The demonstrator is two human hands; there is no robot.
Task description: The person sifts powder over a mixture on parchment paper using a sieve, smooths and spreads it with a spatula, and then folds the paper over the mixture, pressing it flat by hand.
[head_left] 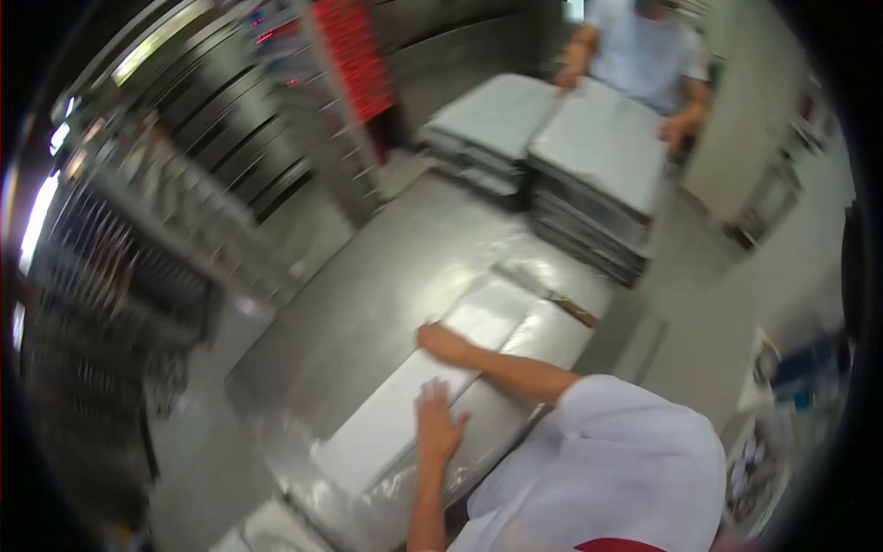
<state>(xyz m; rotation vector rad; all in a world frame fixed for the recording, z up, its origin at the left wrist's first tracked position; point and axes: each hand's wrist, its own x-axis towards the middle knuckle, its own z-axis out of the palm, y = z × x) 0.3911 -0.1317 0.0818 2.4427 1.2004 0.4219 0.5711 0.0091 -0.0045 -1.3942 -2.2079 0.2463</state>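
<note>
A long, flat white strip (391,419) lies slantwise on a metal worktable (322,313); blur hides whether it is dough or paper. My left hand (439,425) is at the strip's near edge, fingers stretched out and the thumb apart. Further up the strip, my right hand (445,344) has its fingers curled at the far edge, apparently gripping it. Beyond that hand, a long-bladed tool with a wooden handle (574,310) rests across the strip's far end, touched by neither hand.
Stacked trays with white covers (602,138) stand at the table's far end, where a co-worker's hands (681,127) touch them. Metal racks (120,267) line the left side. A red crate stack (354,60) is behind. A cluttered shelf (759,460) stands at right.
</note>
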